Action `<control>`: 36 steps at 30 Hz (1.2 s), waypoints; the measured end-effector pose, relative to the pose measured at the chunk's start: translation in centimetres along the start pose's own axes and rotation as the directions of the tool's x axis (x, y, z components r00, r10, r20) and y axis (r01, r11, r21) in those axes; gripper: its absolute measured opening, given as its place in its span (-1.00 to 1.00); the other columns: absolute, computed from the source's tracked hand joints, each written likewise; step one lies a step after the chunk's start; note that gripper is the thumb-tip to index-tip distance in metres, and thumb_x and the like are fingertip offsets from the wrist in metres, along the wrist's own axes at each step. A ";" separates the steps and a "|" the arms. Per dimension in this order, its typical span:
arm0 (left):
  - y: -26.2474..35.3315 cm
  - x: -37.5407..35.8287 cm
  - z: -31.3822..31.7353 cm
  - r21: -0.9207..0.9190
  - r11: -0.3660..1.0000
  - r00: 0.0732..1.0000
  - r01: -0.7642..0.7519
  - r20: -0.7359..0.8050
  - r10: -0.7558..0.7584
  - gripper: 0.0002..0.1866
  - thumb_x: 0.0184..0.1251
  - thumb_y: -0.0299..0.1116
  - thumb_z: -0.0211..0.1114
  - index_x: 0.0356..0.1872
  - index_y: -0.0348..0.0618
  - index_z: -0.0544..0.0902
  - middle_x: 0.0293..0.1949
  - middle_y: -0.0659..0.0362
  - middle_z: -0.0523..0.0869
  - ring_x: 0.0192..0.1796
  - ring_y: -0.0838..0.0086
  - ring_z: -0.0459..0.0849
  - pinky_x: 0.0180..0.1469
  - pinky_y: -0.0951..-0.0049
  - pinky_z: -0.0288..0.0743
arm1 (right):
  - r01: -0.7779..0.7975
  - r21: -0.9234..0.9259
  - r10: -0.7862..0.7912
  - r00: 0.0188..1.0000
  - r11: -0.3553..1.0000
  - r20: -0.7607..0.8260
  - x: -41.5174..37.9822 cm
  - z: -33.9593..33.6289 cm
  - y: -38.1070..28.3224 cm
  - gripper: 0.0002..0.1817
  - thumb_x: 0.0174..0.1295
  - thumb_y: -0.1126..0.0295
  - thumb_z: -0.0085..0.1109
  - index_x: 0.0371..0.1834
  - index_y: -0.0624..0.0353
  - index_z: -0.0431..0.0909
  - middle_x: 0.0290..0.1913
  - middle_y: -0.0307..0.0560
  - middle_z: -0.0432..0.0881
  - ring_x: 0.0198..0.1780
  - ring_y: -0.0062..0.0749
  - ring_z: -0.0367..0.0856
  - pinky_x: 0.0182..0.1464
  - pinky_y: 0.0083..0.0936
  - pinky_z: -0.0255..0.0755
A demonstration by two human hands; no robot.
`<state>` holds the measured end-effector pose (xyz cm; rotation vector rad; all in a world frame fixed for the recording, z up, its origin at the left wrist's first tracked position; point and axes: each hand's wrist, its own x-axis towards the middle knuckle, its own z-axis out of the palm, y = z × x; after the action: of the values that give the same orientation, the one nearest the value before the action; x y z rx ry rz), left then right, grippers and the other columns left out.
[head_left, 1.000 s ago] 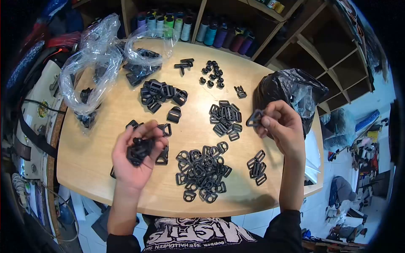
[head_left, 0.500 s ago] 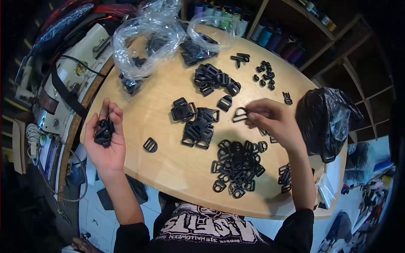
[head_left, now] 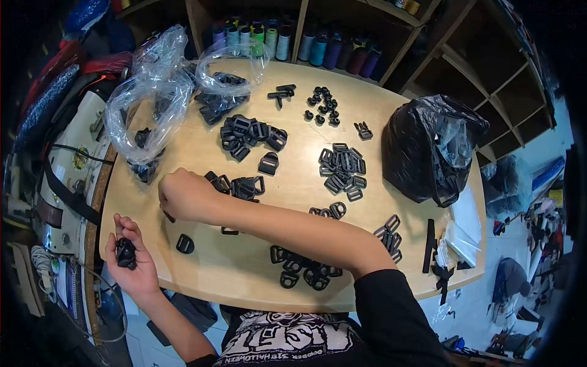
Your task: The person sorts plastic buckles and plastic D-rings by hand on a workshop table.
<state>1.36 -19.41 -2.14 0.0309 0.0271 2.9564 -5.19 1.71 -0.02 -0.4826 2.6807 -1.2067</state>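
My left hand [head_left: 131, 263], palm up at the table's left edge, cups a clump of small black plastic parts [head_left: 126, 253] in its curled fingers. My right hand [head_left: 186, 194] reaches across to the left side with its fingers closed downward. A dark bit of a black plastic buckle shows at its fingertips; the rest is hidden. Below that hand lies a single black buckle [head_left: 185, 244]. Side-release buckles [head_left: 247, 188] sit beside it, partly covered by my right forearm. The forearm also hides part of a pile of black ring buckles [head_left: 306, 269].
Black strap adjusters [head_left: 342, 165], more buckles [head_left: 251, 136] and small cord locks [head_left: 322, 105] lie in groups on the wooden table [head_left: 208, 275]. Clear plastic bags [head_left: 150, 116] stand back left, a black bag [head_left: 422, 153] at right. Thread spools [head_left: 269, 43] line the shelf behind.
My right hand has swung from the right-middle of the table to the left side, its forearm now crossing the piles. My left hand still holds its parts. The camera view has shifted.
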 end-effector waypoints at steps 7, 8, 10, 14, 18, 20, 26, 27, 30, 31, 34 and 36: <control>-1.5 0.2 0.3 0.131 0.991 0.997 -0.035 -0.068 0.044 -0.57 0.47 -0.45 -0.02 0.25 -0.54 0.34 0.06 -0.14 0.45 0.17 0.10 0.48 0.24 0.26 0.59 | 0.086 -0.117 -0.103 0.984 0.989 -0.143 -3.0 -1.9 0.1 -0.76 0.13 0.32 0.28 -0.27 0.30 0.64 -0.38 0.24 0.68 -0.26 0.10 0.71 -0.23 -0.16 0.58; -2.2 0.4 0.8 0.144 0.989 0.996 -0.028 -0.082 0.040 -0.59 0.47 -0.42 -0.01 0.21 -0.54 0.37 0.04 -0.15 0.47 0.15 0.09 0.49 0.21 0.25 0.62 | 0.089 -0.117 -0.104 0.985 0.989 -0.137 -4.3 -2.4 -0.1 -0.76 0.13 0.32 0.28 -0.27 0.30 0.64 -0.38 0.24 0.68 -0.26 0.10 0.71 -0.23 -0.16 0.58; -3.0 1.1 0.7 0.167 0.986 0.996 0.009 -0.091 0.007 -0.60 0.47 -0.41 -0.01 0.19 -0.54 0.38 0.03 -0.15 0.47 0.14 0.09 0.50 0.19 0.26 0.63 | 0.207 0.001 -0.207 0.978 0.978 0.033 -7.6 -3.6 -0.5 -0.76 0.16 0.30 0.26 -0.29 0.29 0.62 -0.41 0.20 0.67 -0.33 0.07 0.70 -0.27 -0.16 0.58; -7.6 1.8 1.7 0.242 0.955 0.982 0.174 -0.121 -0.148 -0.62 0.48 -0.37 0.00 0.12 -0.53 0.45 -0.03 -0.17 0.56 0.06 0.08 0.57 0.12 0.30 0.68 | 0.302 -0.049 -0.296 0.950 0.952 0.095 -14.6 -4.3 -1.5 -0.81 0.22 0.33 0.20 -0.25 0.23 0.55 -0.47 0.06 0.62 -0.50 -0.01 0.65 -0.43 -0.17 0.55; -13.8 0.8 2.8 0.399 0.796 0.883 0.455 -0.321 -0.343 -0.57 0.48 -0.22 -0.05 -0.01 -0.45 0.57 -0.18 -0.06 0.68 -0.13 0.15 0.68 -0.05 0.36 0.68 | 0.318 -0.094 -0.324 0.945 0.943 -0.051 -19.1 -6.3 -1.8 -0.84 0.13 0.36 0.21 -0.33 0.17 0.46 -0.44 -0.08 0.56 -0.50 -0.12 0.65 -0.49 -0.25 0.53; -16.7 -0.2 3.1 0.368 0.684 0.776 0.630 -0.338 -0.532 -0.60 0.44 -0.21 -0.01 -0.05 -0.42 0.57 -0.18 -0.02 0.66 -0.14 0.21 0.67 -0.01 0.33 0.63 | 0.289 -0.174 -0.313 0.940 0.941 -0.135 -20.7 -7.0 -1.9 -0.83 0.12 0.36 0.22 -0.33 0.17 0.46 -0.43 -0.11 0.53 -0.51 -0.19 0.64 -0.52 -0.33 0.52; -22.1 -4.5 3.1 0.641 0.464 0.721 0.611 -0.209 -0.661 -0.52 0.50 -0.09 -0.15 -0.01 -0.32 0.55 -0.08 0.02 0.61 0.02 0.34 0.61 0.14 0.38 0.46 | 0.054 -0.496 -0.165 0.969 0.867 -0.184 -24.1 -7.2 -1.4 -0.64 0.04 0.30 0.35 -0.08 0.13 0.59 -0.21 -0.17 0.64 -0.42 -0.38 0.68 -0.50 -0.50 0.54; -22.2 -4.1 0.9 0.373 0.421 0.537 0.827 -0.298 -0.789 -0.52 0.52 -0.09 -0.19 0.02 -0.31 0.54 -0.03 0.01 0.60 0.05 0.37 0.60 0.18 0.40 0.44 | 0.102 -0.476 -0.199 0.967 0.874 -0.159 -24.3 -6.8 -1.2 -0.64 0.04 0.30 0.35 -0.08 0.13 0.59 -0.21 -0.17 0.64 -0.42 -0.38 0.68 -0.50 -0.50 0.54; -22.5 -4.1 0.9 0.219 0.417 0.470 0.882 -0.349 -0.811 -0.54 0.51 -0.10 -0.17 0.02 -0.29 0.54 -0.03 0.03 0.62 0.05 0.35 0.61 0.17 0.40 0.46 | 0.019 -0.469 -0.117 0.977 0.883 -0.180 -24.5 -7.1 -0.8 -0.66 0.03 0.36 0.38 -0.08 0.13 0.60 -0.21 -0.16 0.66 -0.41 -0.33 0.70 -0.46 -0.50 0.58; -22.7 -4.2 -0.2 0.122 0.437 0.451 0.891 -0.357 -0.818 -0.55 0.51 -0.11 -0.18 0.01 -0.25 0.55 -0.04 0.06 0.63 0.04 0.34 0.62 0.15 0.38 0.48 | 0.024 -0.469 -0.119 0.978 0.883 -0.173 -24.6 -7.1 -0.6 -0.66 0.03 0.36 0.38 -0.08 0.13 0.60 -0.21 -0.16 0.66 -0.41 -0.33 0.70 -0.46 -0.50 0.58; -22.4 -4.5 -1.5 0.004 0.486 0.459 0.874 -0.333 -0.823 -0.58 0.51 -0.13 -0.17 -0.01 -0.19 0.57 -0.07 0.10 0.66 0.00 0.33 0.64 0.11 0.33 0.52 | -0.053 -0.320 -0.030 0.968 0.946 -0.248 -24.5 -7.1 0.0 -0.71 0.11 0.46 0.36 -0.07 0.18 0.60 -0.28 -0.11 0.65 -0.46 -0.29 0.67 -0.42 -0.48 0.59; -22.1 -4.5 -1.4 0.011 0.540 0.494 0.842 -0.419 -0.762 -0.63 0.52 -0.15 -0.13 -0.03 -0.13 0.59 -0.11 0.13 0.68 -0.06 0.34 0.67 0.02 0.23 0.58 | -0.059 -0.178 0.010 0.964 0.982 -0.265 -24.0 -7.3 -0.1 -0.70 0.12 0.45 0.34 -0.05 0.16 0.59 -0.28 -0.09 0.62 -0.45 -0.28 0.67 -0.42 -0.48 0.57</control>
<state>9.81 1.45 -4.12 -0.4047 0.3258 1.9276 15.25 15.25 5.28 -0.3157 3.0305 -1.0865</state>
